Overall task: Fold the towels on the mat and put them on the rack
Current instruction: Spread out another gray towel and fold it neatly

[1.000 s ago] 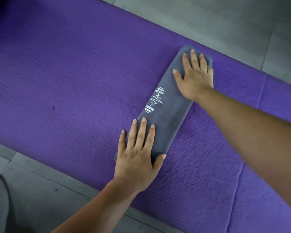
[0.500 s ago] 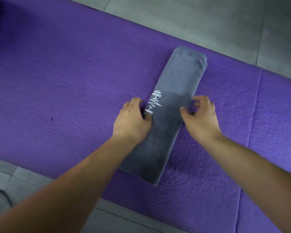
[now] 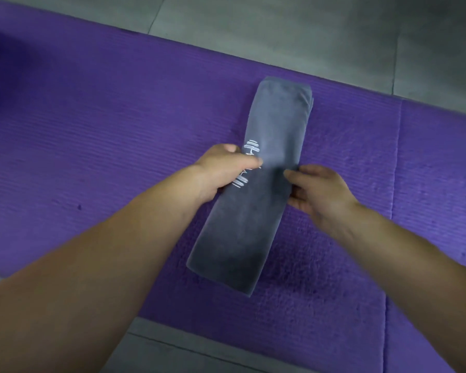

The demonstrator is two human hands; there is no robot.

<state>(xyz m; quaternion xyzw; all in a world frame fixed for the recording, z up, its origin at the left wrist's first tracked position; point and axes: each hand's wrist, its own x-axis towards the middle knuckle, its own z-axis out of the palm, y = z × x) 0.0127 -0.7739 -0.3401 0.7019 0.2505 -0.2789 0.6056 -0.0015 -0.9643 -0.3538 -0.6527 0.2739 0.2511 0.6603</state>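
Grey towel point(image 3: 256, 211), folded to a long narrow strip with white stitched logo point(image 3: 249, 150), lies slantwise on purple mat point(image 3: 105, 130) over grey tiled floor point(image 3: 307, 28); left hand point(image 3: 226, 170) pinches its left edge at mid-length, right hand point(image 3: 318, 189) pinches the opposite edge.

We see two hands and forearms only: left hand point(image 3: 226, 168), right hand point(image 3: 318, 192). Both are bare right up to the frame edge. Blur hides finer detail.

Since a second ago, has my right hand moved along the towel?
Yes: the right hand came back along the towel, far end to middle, level with the logo.
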